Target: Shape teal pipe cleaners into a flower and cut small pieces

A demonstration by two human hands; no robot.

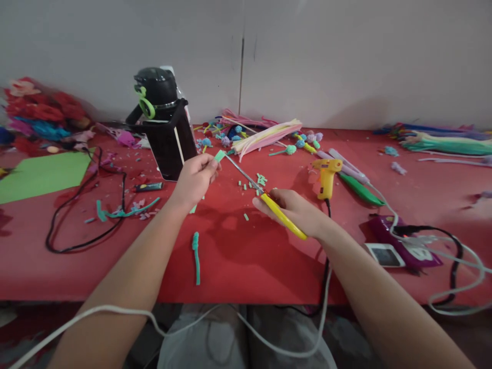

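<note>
My left hand (198, 177) pinches a small light-green strip (220, 156) between thumb and fingertips, above the middle of the table. In my right hand (294, 209) is a pair of scissors with yellow handles (284, 216), fingers wrapped round the grips. The metal blades (243, 171) point up and left, their tips at the strip's edge; whether they touch it I cannot tell. Beneath the blades lie several short light-green cut pieces (262, 179). A twisted teal pipe cleaner (196, 256) rests nearer the front edge.
A black holder (175, 146) with a black bottle stands behind my left hand. To the right are a yellow glue gun (326, 177), a purple power strip (407, 243) and a white device (385, 255). Pipe cleaner bundles (269, 136) lie at the back. Cables cross the red table (238, 277).
</note>
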